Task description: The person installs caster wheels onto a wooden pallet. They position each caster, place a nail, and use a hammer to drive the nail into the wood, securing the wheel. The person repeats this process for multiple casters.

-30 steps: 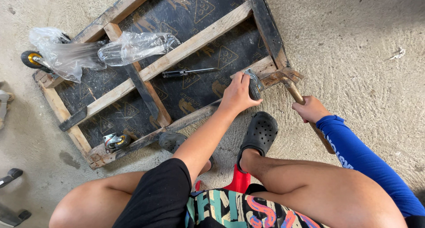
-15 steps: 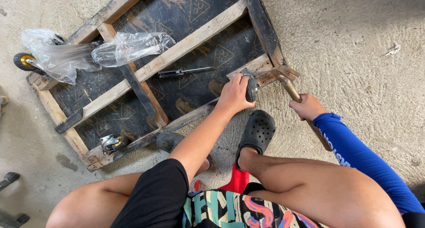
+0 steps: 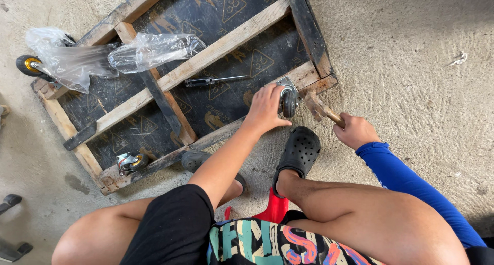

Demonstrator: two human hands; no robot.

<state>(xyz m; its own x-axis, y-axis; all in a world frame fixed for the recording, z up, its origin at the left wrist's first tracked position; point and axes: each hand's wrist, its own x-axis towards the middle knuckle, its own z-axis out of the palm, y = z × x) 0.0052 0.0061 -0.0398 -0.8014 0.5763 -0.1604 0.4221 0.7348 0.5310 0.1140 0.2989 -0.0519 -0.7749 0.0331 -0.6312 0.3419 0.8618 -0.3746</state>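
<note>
1. My left hand is closed around the caster wheel, holding it against the near right corner of the wooden frame.
2. My right hand is fisted around the hammer handle, with the head just beside the caster.
3. A screwdriver lies on the dark panel.

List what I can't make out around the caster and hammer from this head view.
- Caster: the left hand covers its near side; whether any screws sit in its plate cannot be told.
- Hammer: the right hand hides the grip end of the handle; the head is blurred against the frame corner.
- Far-left wheel: partly under a plastic bag.
- Screwdriver: tip type too small to tell.
</note>
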